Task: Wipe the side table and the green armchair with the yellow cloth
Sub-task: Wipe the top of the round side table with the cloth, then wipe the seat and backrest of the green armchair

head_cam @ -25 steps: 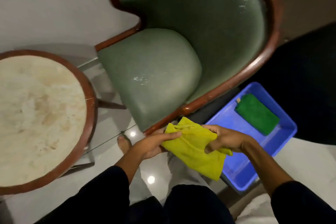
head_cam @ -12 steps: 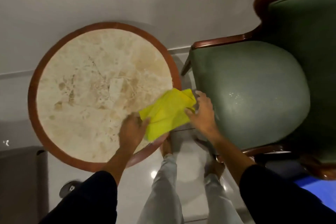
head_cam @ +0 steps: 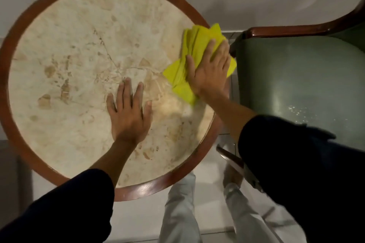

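The round side table (head_cam: 65, 49) has a beige marble top inside a reddish wooden rim and fills the left and middle of the head view. A crumpled yellow cloth (head_cam: 194, 45) lies on the table's right edge. My right hand (head_cam: 210, 70) presses flat on the cloth with fingers spread. Bare and empty, my left hand (head_cam: 129, 113) rests flat on the marble near the table's middle, fingers apart. The green armchair (head_cam: 292, 85) stands at the right, close beside the table, its seat and wooden arm showing.
A pale wall runs along the top. Light floor tiles (head_cam: 209, 211) show below the table, with my legs in light trousers and my feet standing between table and chair. A dark table leg (head_cam: 229, 156) juts out near the chair.
Both hands held the cloth above the chair's front, then over the table's near edge. Now the left hand has let go and lies on the marble; the right presses the cloth down.
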{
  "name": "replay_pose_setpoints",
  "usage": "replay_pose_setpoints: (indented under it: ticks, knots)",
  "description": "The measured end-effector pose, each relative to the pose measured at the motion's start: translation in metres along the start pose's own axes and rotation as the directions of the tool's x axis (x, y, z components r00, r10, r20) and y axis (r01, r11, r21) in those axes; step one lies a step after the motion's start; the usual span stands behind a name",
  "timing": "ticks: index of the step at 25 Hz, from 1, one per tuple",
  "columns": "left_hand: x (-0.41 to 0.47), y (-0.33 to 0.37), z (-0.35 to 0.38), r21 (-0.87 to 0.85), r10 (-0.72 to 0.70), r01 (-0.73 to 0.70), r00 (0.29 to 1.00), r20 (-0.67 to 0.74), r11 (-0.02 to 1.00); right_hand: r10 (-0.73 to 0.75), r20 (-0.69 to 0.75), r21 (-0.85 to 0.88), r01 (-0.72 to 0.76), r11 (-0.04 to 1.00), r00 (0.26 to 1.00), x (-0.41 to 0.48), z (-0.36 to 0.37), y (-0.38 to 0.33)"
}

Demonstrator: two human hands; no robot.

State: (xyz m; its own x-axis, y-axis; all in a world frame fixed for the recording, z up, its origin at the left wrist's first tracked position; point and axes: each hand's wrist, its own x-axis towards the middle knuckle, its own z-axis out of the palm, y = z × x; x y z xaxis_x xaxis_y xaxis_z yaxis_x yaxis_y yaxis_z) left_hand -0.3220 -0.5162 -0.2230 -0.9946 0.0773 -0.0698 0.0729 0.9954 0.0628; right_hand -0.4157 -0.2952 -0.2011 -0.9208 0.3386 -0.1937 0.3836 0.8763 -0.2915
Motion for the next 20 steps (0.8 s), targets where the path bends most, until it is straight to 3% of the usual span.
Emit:
replay_pose_setpoints:
  ticks: [3,6,9,12,14,17,20]
  knots:
    - [0.001,-0.004,0.000,-0.046,-0.026,0.025,1.000,-0.013,0.999,-0.260,0.051,-0.048,0.263,0.964,0.964,0.024,0.007,-0.019]
    - [0.000,-0.006,-0.001,-0.104,-0.064,0.065,0.998,0.014,0.992,-0.585,0.137,-0.013,0.592,0.806,0.799,-0.035,0.021,-0.019]
    - [0.000,-0.004,-0.005,-0.104,-0.051,0.052,0.999,0.015,0.993,-0.700,0.120,0.054,0.699,0.713,0.704,-0.099,0.017,0.027]
    - [0.000,0.005,-0.008,-0.089,-0.096,0.094,0.995,-0.014,0.992,-0.620,0.158,0.064,0.618,0.783,0.769,-0.130,-0.001,0.074]
    - [0.005,0.021,-0.011,-0.062,-0.121,0.117,0.990,-0.072,0.991,-0.550,0.138,0.185,0.524,0.831,0.823,-0.134,-0.015,0.088]
    - [0.019,0.084,-0.014,-0.046,0.146,-0.150,0.985,-0.087,0.988,-0.276,0.071,0.486,0.209,0.849,0.958,-0.135,-0.051,0.116]
    - [0.042,0.172,-0.019,-0.143,0.404,-0.400,0.915,-0.003,0.905,0.062,-0.057,0.642,-0.011,0.767,0.996,-0.132,-0.104,0.180]
